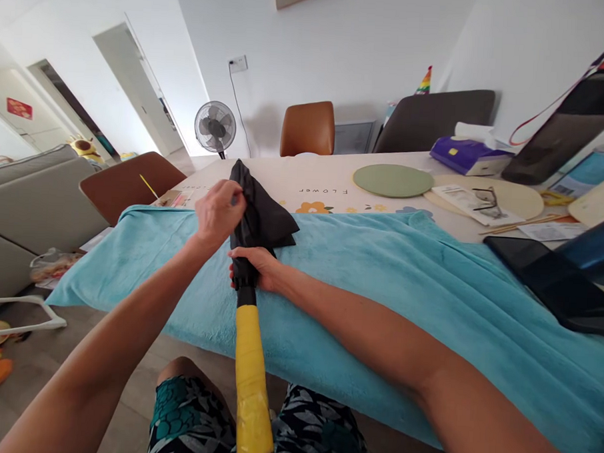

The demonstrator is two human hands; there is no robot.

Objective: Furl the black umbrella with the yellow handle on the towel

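Observation:
A folded black umbrella [262, 218] with a yellow taped handle [250, 378] points away from me over a turquoise towel [404, 284] spread on the table. My right hand [255, 268] is wrapped round the black shaft just above the yellow handle. My left hand [218, 213] pinches the black fabric higher up on the umbrella's left side. The handle's lower end reaches down past my patterned shorts [183, 415].
Behind the towel lie a green round mat [393, 180], a beige mat with glasses [488, 198], a purple tissue box [465, 157] and a dark tablet [550, 281]. Brown chairs [307, 128] stand around the table. A fan [215, 127] and a grey sofa [27, 201] are at the left.

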